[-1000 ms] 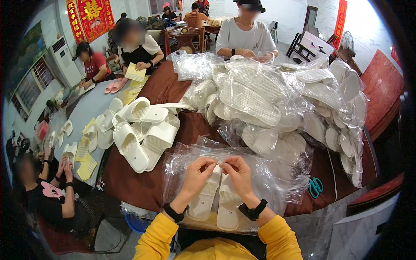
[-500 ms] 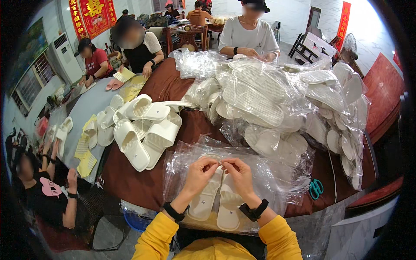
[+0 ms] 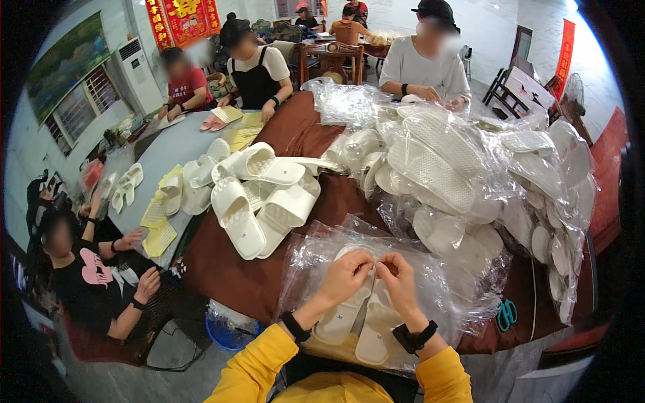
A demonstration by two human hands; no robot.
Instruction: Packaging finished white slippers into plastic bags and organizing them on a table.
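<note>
A pair of white slippers lies before me, the left slipper (image 3: 336, 324) and the right slipper (image 3: 373, 344) side by side, toes toward me. Clear plastic bags (image 3: 440, 295) are spread around and beneath them; I cannot tell whether the pair is inside one. Over the far ends of the slippers, my left hand (image 3: 344, 277) and my right hand (image 3: 398, 275) pinch close together, fingertips a small gap apart. What they hold is too small to make out. Loose white slippers (image 3: 265, 195) are heaped on the brown cloth beyond my left hand.
Bagged white slippers (image 3: 437, 161) pile high at the far right. Teal scissors (image 3: 507, 314) lie right of the bags. A blue bin (image 3: 232, 332) stands below the table's left edge. Yellow sheets (image 3: 160, 215) and more slippers occupy the grey table (image 3: 141, 215), where co-workers sit.
The whole view has shifted, so the scene sits further right. My fingertips have drawn slightly apart. At the left, a co-worker's hands have moved off a pair of slippers.
</note>
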